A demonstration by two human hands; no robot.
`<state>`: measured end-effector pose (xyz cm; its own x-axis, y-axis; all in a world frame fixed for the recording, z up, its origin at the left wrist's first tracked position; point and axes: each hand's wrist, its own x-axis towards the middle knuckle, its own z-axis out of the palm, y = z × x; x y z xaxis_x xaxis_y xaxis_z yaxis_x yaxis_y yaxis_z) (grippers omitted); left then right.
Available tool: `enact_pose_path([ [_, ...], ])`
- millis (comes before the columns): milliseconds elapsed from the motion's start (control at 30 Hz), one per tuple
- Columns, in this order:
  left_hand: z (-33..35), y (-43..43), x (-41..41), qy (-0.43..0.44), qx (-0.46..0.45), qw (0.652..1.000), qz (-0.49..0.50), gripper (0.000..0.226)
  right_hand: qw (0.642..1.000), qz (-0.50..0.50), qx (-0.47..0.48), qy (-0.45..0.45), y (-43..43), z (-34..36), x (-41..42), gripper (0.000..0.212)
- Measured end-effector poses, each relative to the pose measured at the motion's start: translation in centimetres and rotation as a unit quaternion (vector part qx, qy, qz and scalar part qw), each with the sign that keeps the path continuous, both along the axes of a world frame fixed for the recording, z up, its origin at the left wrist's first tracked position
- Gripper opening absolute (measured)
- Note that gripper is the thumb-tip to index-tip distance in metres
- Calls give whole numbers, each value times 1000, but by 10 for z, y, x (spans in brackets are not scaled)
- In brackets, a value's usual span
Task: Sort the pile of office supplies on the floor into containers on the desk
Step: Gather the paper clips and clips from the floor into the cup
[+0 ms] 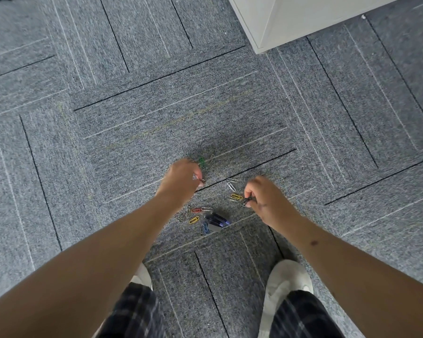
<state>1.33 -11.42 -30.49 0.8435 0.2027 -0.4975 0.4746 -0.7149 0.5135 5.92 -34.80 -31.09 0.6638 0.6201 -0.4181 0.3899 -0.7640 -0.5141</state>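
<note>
1. The left hand (181, 178) reaches down to the grey ribbed carpet tiles (156, 113). Its fingers are curled together and pinch a small silvery wire piece (195, 177), too small to make out further.
2. The right hand (266, 201) is nearer and to the right. Its thumb and forefinger are closed on a dark wire paper clip (246, 201) down at the carpet.
3. The loose supplies lie on the floor between and around the two hands. A green wire paper clip (201, 161) sits just beyond the left hand. White wire paper clips (231, 185) and a yellow wire paper clip (236, 197) lie just left of the right hand.
4. Nearer the person lie a red wire paper clip (196, 210), a second yellow paper clip (194, 219), blue wire paper clips (205, 229) and a blurred dark blue and black object (217, 220).
5. White shoes (288, 279) stand at the near edge, below plaid trouser legs (137, 313).
6. The corner of a white cabinet (291, 23) stands on the carpet at the far right.
</note>
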Motion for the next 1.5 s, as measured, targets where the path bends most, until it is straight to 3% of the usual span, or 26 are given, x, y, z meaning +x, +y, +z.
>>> enact_pose_path([
  [300, -2, -2, -4, 11, 30, 999, -33, 6, 1000, 2, -4, 5, -1, -9, -11, 10],
  [400, 0, -5, -10, 20, -30, 999, 31, 5, 1000, -9, 1, 16, -2, -9, -14, 10],
  [533, -1, -11, -17, 36, -116, 985, 119, 6, 989, -112, 44, 86, 0, -2, -16, 15],
  [633, 1, -13, -20, 31, -200, 965, 169, 6, 967, -198, 78, 143, 1, 3, -20, 10],
  [733, 3, -13, -17, 37, -256, 948, 187, 21, 948, -249, 105, 170, 2, 6, -21, 8],
  [867, 6, -12, -7, 48, -313, 913, 257, 14, 913, -304, 145, 232, 4, 11, -14, 16],
  [1033, 2, -5, 12, 47, -296, 911, 285, 18, 836, -393, 202, 325, 16, 11, 1, 10],
  [1133, -6, -1, 19, 40, -184, 948, 257, 19, 813, -413, 219, 348, 25, 10, 10, 10],
  [1200, -6, -1, 22, 13, -116, 961, 250, 23, 821, -396, 220, 347, 29, 11, 15, 10],
  [1267, -5, -2, 25, -4, -80, 965, 249, 29, 853, -361, 197, 320, 31, 13, 17, 10],
  [1400, -7, -6, 31, -3, -55, 969, 240, 37, 952, -252, 97, 147, 27, 11, 13, 5],
  [1500, -9, -8, 33, 4, -53, 969, 241, 34, 975, -209, 56, 56, 30, 9, 11, 12],
])
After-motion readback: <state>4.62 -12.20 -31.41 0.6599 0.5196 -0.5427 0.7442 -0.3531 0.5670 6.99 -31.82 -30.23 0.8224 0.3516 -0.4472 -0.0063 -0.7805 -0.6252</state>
